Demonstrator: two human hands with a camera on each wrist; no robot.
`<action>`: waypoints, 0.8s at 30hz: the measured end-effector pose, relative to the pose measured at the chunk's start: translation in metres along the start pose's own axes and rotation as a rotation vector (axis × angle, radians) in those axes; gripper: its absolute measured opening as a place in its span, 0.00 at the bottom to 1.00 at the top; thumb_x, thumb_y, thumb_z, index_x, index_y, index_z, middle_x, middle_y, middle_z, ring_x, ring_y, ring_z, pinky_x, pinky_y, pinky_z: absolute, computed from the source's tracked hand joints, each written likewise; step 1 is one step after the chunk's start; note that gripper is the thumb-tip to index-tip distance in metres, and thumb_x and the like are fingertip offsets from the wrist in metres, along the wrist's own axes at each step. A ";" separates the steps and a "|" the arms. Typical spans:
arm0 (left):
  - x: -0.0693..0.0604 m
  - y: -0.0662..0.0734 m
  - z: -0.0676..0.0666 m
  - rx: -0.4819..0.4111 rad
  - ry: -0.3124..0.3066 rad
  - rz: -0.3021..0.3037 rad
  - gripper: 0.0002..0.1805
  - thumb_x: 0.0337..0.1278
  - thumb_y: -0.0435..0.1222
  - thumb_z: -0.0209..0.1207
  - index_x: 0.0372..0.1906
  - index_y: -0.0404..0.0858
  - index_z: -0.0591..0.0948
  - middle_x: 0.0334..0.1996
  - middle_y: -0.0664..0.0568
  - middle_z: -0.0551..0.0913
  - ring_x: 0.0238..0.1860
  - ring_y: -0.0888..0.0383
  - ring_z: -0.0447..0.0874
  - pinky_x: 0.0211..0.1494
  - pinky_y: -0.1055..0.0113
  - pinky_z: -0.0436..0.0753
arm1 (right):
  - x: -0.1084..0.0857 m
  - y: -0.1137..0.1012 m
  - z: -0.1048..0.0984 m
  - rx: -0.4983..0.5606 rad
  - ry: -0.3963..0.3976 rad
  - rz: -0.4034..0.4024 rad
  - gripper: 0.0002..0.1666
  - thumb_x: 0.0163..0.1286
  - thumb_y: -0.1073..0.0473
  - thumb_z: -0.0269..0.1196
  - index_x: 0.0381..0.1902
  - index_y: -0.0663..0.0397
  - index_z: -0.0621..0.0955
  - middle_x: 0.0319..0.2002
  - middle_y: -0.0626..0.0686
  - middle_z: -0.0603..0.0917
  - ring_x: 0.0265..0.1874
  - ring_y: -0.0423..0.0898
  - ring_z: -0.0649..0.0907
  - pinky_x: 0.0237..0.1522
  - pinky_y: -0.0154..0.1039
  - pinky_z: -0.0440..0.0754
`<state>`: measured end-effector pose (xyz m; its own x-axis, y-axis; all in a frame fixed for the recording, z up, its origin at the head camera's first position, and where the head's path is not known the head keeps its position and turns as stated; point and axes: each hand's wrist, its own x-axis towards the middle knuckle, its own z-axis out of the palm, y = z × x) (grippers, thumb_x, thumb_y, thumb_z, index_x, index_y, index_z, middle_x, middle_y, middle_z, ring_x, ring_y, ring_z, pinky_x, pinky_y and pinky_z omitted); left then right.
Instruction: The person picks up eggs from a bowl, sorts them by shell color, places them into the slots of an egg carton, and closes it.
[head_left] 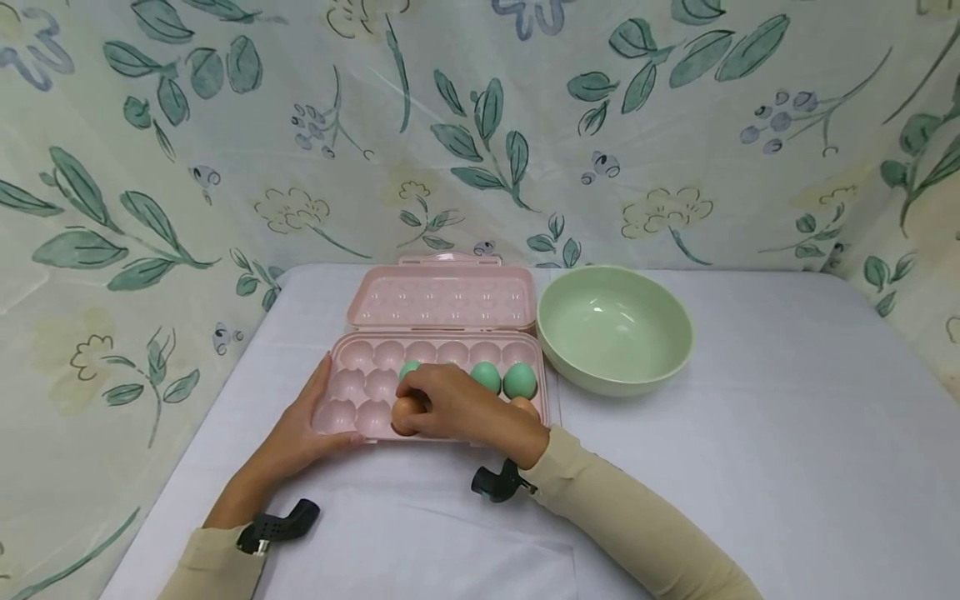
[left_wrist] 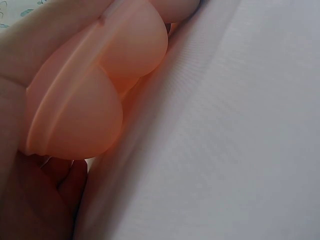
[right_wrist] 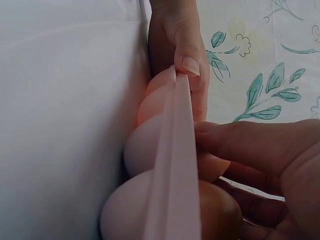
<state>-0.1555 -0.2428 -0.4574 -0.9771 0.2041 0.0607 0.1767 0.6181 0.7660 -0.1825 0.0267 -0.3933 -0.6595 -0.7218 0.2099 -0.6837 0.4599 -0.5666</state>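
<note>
A pink plastic egg carton point(head_left: 349, 385) lies with its lid point(head_left: 441, 298) folded back. At its front left corner my left hand point(head_left: 303, 421) grips it, thumb along the front edge and fingers round the side. My right hand point(head_left: 457, 404) pinches a brown egg point(head_left: 405, 416) in the front row; whether the egg touches its cup cannot be told. Green eggs point(head_left: 520, 381) sit in the middle row, partly hidden by my right hand. Another brown egg point(head_left: 525, 406) shows at the front right. In the right wrist view, a brown egg point(right_wrist: 220, 212) sits behind the carton's edge.
A light green bowl point(head_left: 615, 329) stands right of the carton, close beside it. White cloth point(head_left: 787, 433) covers the table. A floral curtain point(head_left: 480, 125) hangs behind it. Each wrist carries a black camera point(head_left: 279, 527).
</note>
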 end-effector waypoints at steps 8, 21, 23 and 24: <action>0.000 0.000 0.002 -0.004 0.006 0.014 0.69 0.35 0.48 0.76 0.78 0.55 0.39 0.77 0.56 0.42 0.75 0.46 0.45 0.69 0.36 0.54 | -0.001 0.002 0.002 0.004 0.008 -0.013 0.13 0.59 0.58 0.70 0.42 0.52 0.83 0.36 0.44 0.82 0.34 0.39 0.78 0.37 0.28 0.74; 0.001 0.002 0.001 -0.006 0.003 0.008 0.69 0.34 0.48 0.76 0.78 0.55 0.39 0.77 0.58 0.42 0.75 0.46 0.45 0.69 0.36 0.54 | -0.001 0.003 0.001 -0.010 -0.006 0.000 0.13 0.60 0.57 0.69 0.43 0.51 0.83 0.36 0.43 0.82 0.34 0.39 0.78 0.37 0.26 0.73; 0.001 0.002 0.001 -0.005 0.001 0.005 0.69 0.35 0.49 0.76 0.78 0.55 0.39 0.77 0.57 0.42 0.75 0.46 0.44 0.69 0.36 0.53 | 0.000 0.002 0.002 -0.013 -0.007 -0.002 0.13 0.60 0.57 0.69 0.43 0.51 0.83 0.36 0.42 0.82 0.34 0.38 0.78 0.37 0.26 0.73; 0.000 0.002 0.001 -0.003 0.002 0.003 0.69 0.35 0.49 0.76 0.78 0.55 0.39 0.77 0.57 0.42 0.75 0.46 0.44 0.69 0.35 0.53 | 0.000 0.002 0.002 -0.014 -0.007 -0.004 0.13 0.60 0.57 0.69 0.43 0.51 0.83 0.36 0.42 0.82 0.34 0.38 0.77 0.37 0.26 0.73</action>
<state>-0.1553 -0.2409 -0.4558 -0.9768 0.2043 0.0644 0.1793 0.6149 0.7680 -0.1836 0.0270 -0.3960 -0.6548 -0.7271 0.2063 -0.6905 0.4645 -0.5545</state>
